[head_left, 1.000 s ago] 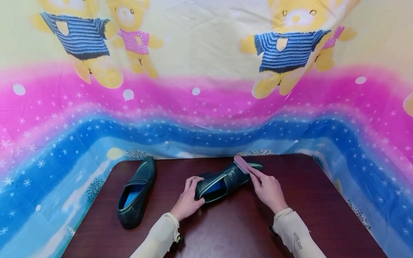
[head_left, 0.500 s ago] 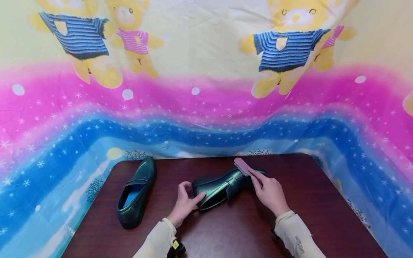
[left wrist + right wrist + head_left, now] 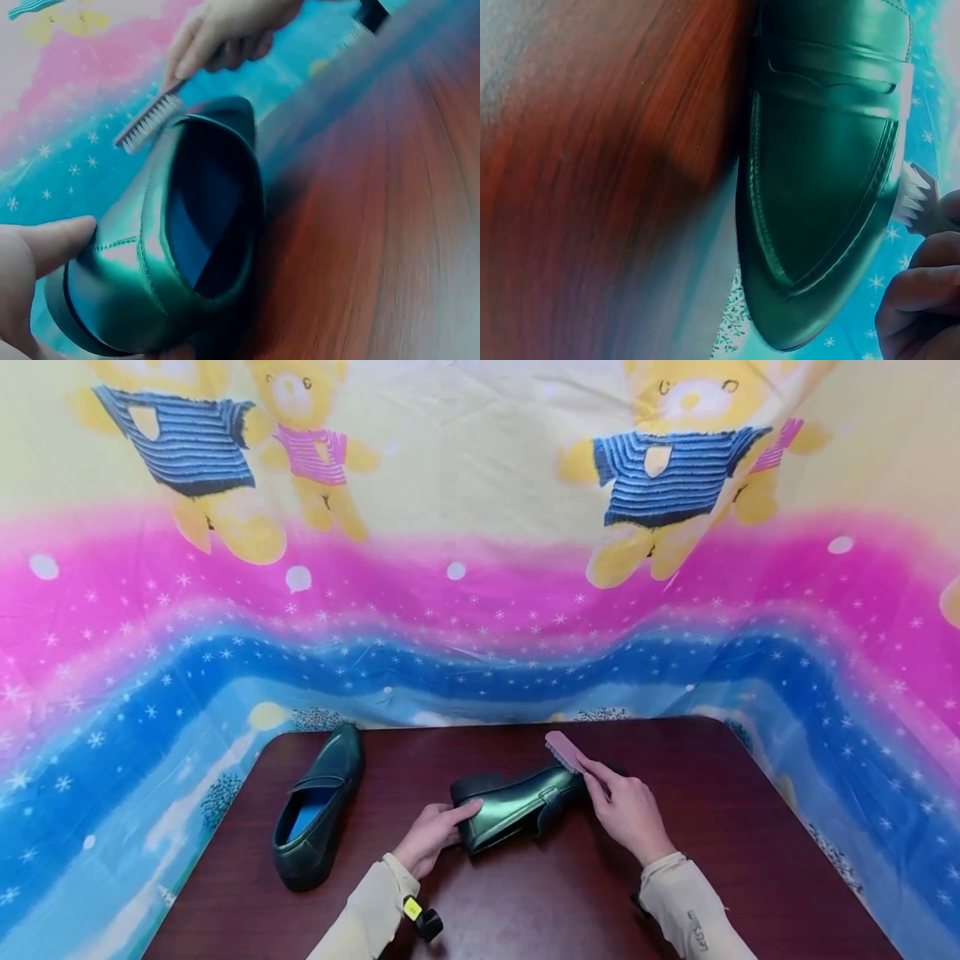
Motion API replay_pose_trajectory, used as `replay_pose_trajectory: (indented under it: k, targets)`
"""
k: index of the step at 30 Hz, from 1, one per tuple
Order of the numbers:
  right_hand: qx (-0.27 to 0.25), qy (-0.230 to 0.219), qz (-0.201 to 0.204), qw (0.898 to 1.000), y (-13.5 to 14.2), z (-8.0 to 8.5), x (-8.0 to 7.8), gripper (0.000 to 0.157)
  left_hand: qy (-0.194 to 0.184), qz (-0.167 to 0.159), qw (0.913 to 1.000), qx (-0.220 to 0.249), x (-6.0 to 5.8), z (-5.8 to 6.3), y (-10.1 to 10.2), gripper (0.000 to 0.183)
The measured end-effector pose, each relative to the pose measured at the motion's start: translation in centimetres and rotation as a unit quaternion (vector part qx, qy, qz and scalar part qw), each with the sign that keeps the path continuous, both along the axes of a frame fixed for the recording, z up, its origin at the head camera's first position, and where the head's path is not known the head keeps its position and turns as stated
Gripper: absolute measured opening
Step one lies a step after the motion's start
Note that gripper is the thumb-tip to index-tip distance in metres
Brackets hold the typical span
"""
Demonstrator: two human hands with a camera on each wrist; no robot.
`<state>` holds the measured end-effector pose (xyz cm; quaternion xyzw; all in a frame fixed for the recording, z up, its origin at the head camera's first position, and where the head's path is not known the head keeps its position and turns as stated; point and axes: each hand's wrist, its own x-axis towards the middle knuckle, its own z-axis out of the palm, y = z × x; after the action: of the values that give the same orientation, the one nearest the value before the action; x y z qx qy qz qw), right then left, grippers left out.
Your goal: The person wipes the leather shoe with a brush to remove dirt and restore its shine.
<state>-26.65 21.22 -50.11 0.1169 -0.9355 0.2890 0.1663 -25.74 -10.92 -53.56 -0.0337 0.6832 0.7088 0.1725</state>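
A dark green leather loafer (image 3: 498,814) is tipped onto its side near the middle of the table, its opening turned toward me. My left hand (image 3: 437,833) grips it at the heel, with the thumb (image 3: 64,241) lying over the back of the upper. In my right hand (image 3: 632,814) is a pink-backed shoe brush (image 3: 562,750), pinched by its handle. The pale bristles (image 3: 154,124) are against the upward side of the loafer toward the front. In the right wrist view the strap and toe (image 3: 802,315) show, with the brush (image 3: 922,199) at the shoe's edge.
The matching loafer (image 3: 318,810) stands upright on the left of the brown wooden table (image 3: 525,910), blue insole showing. Behind the table hangs a cloth (image 3: 465,610) printed with bears and snowflakes. Small dark devices (image 3: 423,920) sit at the wrists.
The left hand has rolled the loafer from nearly upright onto its side, its thumb shifting on top of the heel. The brush, held throughout, has shifted slightly along the shoe's side.
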Motion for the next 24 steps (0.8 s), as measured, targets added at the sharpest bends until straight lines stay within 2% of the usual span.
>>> replay_pose_trajectory:
  k: [6,13,19,24]
  targets:
    - [0.001,0.002,0.003,1.000,-0.1,-0.2,0.0,0.039,0.001,-0.009,0.9992,0.039,-0.3,-0.5,0.7,0.066]
    - [0.001,0.051,0.019,0.999,-1.9,0.1,0.8,0.041,-0.003,-0.032,0.9939,0.106,-0.8,-1.3,0.9,0.071]
    - [0.024,0.072,0.062,0.995,-5.7,0.0,2.7,0.047,0.013,-0.048,0.9915,0.120,-1.0,-1.1,0.9,0.078]
    - [0.047,0.049,0.103,0.992,-8.8,-0.2,4.8,0.053,0.019,-0.044,0.9920,0.117,-0.8,-1.0,1.1,0.074]
